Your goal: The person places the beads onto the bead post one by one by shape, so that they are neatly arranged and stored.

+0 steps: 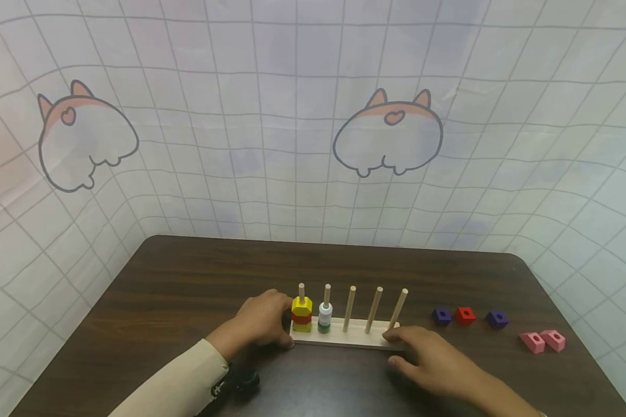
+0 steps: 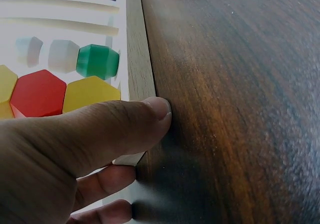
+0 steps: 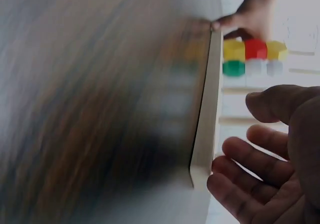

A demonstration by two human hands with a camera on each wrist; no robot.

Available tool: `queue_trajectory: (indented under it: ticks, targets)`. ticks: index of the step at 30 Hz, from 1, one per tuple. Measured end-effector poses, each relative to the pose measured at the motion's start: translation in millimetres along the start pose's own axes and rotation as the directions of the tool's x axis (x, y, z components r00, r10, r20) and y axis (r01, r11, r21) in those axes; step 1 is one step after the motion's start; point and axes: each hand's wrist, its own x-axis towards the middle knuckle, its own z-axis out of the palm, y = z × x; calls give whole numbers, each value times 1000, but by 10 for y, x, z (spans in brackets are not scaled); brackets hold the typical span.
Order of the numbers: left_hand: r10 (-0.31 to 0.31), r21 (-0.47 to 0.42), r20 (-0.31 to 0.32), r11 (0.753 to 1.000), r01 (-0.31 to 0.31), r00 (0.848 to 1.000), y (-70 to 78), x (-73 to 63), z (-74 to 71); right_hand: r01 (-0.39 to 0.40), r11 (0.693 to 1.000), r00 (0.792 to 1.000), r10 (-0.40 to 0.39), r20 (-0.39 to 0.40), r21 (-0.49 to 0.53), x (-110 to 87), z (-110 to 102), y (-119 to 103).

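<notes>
A pale wooden peg board (image 1: 356, 331) with several upright pegs stands on the table. Yellow beads (image 1: 302, 306) with a red bead (image 1: 301, 318) between them fill the leftmost peg. The second peg carries white beads (image 1: 325, 313) above a green bead (image 2: 98, 62); the other pegs are bare. My left hand (image 1: 263, 318) grips the board's left end, thumb on the front edge and fingers round the end. At the right end, my right hand (image 1: 430, 358) touches the board with relaxed fingers, its thumb apart from the wood.
To the right on the dark table (image 1: 203, 272) lie two purple blocks (image 1: 441, 316), a red block (image 1: 465, 315) and two pink wedge-shaped blocks (image 1: 553, 340), all with holes. A grid-patterned curtain (image 1: 292, 116) hangs behind and beside the table. A dark object (image 1: 246, 379) shows under the left wrist.
</notes>
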Motion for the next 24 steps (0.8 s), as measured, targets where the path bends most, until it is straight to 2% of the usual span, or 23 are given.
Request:
queue_trajectory:
  ticks: [5,9,14,18,24]
  targets:
    - [0,4,-3,1000,0,1000,-5,3,2,7,999,999,-10,-48,-50,-63,-79,163]
    - [10,16,-10,1000,-10,1000,-14,-3,8,-64,995,995,58,-78,-75,-109,-165,306]
    - [11,23,-9,1000,-11,1000,-8,2,5,-154,984,981,141,-133,-88,-159,-276,479]
    - [-3,13,3,1000,3,1000,0,6,-1,-194,976,973,179,-144,-100,-191,-347,620]
    - [-20,9,14,1000,20,1000,-1,6,-5,-206,973,971,190,-143,-107,-207,-397,797]
